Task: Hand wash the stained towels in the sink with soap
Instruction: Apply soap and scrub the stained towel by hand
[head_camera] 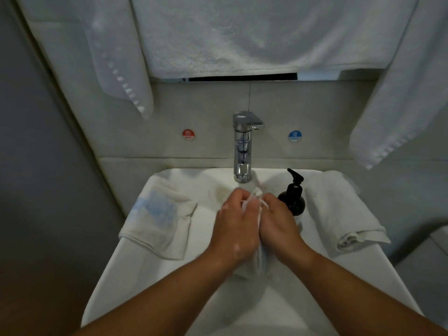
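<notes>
At frame centre, the left hand (236, 224) and right hand (278, 221) grip a white towel (254, 260) over the sink (135, 275), below the tap (243, 146).

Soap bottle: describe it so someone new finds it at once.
Start at the white sink under the chrome tap. On its back ledge, right of the tap and beside the right hand, stands the soap bottle. It alone is black, with a pump top.

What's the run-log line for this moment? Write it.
left hand: grips towel | right hand: grips towel | towel: bunched over sink | soap bottle: upright, right of hands
</notes>
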The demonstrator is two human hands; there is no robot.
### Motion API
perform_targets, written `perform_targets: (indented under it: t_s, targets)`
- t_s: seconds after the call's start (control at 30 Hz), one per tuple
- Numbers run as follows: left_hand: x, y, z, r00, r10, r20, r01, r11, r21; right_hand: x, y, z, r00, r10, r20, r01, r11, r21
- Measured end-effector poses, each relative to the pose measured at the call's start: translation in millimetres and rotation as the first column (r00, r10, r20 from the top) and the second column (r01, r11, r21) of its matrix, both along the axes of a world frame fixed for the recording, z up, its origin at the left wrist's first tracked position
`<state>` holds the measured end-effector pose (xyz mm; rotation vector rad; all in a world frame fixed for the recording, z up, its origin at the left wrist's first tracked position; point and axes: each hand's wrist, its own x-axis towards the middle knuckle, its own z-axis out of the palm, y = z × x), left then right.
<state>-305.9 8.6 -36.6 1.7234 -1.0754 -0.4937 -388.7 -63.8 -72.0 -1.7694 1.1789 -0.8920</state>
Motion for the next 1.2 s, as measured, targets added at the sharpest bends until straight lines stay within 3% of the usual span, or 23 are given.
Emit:
perform_targets:
  t_s: [0.07,0.13,0.23,0.33,0.4,0.47,0.53,0.63,0.7,0.77,0.87,0.93,1.03,1.13,1.2]
  targets:
    - [12.2,-14.1,0.3,0.987,0.129,-0.092,-0.128,0.992,0.018,1.5,10.9,-2.7,0.998,0.057,0.016,-0.057,0.998,-0.012]
    - [17.7,-17.6,-6.2,0.965,0.234,-0.116,-0.227,0.971,0.074,3.9,21.9,2.4,0.992,0.084,0.092,-0.072,0.990,-0.122]
    - [0.6,-1.5,-7.7,0.994,0.099,-0.046,-0.095,0.992,0.086,4.0,13.6,8.0,0.989,0.012,0.147,0.011,0.987,-0.158]
    - [-1.1,3.2,-4.1,0.997,-0.067,0.026,0.067,0.998,0.012,-1.9,-1.7,0.2,0.999,-0.037,0.005,0.037,0.999,-0.031]
    - [12.8,-8.1,-3.4,0.999,0.028,-0.045,-0.028,1.000,0.014,-0.9,3.8,-8.1,0.999,0.048,-0.007,-0.048,0.999,-0.016]
    - [24.7,-16.2,-7.6,0.972,0.180,-0.149,-0.174,0.983,0.050,2.7,17.0,-5.2,0.994,0.110,0.008,-0.109,0.988,-0.105]
    - [20.1,-9.7,-10.2,0.970,0.210,-0.121,-0.198,0.975,0.103,6.7,23.2,3.1,0.989,0.127,0.074,-0.110,0.974,-0.199]
    - [3.2,3.9,-6.3,0.998,0.040,-0.039,-0.037,0.997,0.071,5.8,8.7,8.8,0.990,-0.016,0.139,0.035,0.990,-0.138]
    - [4.2,1.2,-1.5,0.999,-0.051,-0.017,0.051,0.999,0.000,1.6,0.8,4.1,0.998,-0.041,0.039,0.042,0.999,-0.014]
    - [13.2,-11.3,0.9,0.996,0.058,-0.071,-0.059,0.998,-0.018,1.8,5.7,-2.6,1.000,0.030,0.002,-0.030,0.999,0.030]
    - [16.9,-13.1,-7.3,0.969,0.227,-0.102,-0.218,0.971,0.095,6.4,19.6,3.7,0.992,0.096,0.085,-0.085,0.988,-0.128]
    - [6.0,-3.8,-11.2,0.989,0.138,-0.061,-0.129,0.983,0.130,6.6,16.2,9.2,0.988,0.032,0.148,-0.007,0.986,-0.165]
    - [-1.7,2.2,-3.0,1.000,-0.029,-0.004,0.029,1.000,0.011,2.5,2.7,7.9,0.995,-0.064,0.078,0.065,0.998,-0.007]
    - [6.8,-11.0,6.0,0.988,0.135,-0.071,-0.136,0.991,-0.011,5.0,10.1,1.3,0.999,0.039,0.018,-0.040,0.997,0.068]
    - [12.3,-13.6,0.2,0.955,0.281,-0.094,-0.279,0.960,0.033,8.2,18.7,4.8,0.998,0.058,0.029,-0.057,0.998,-0.041]
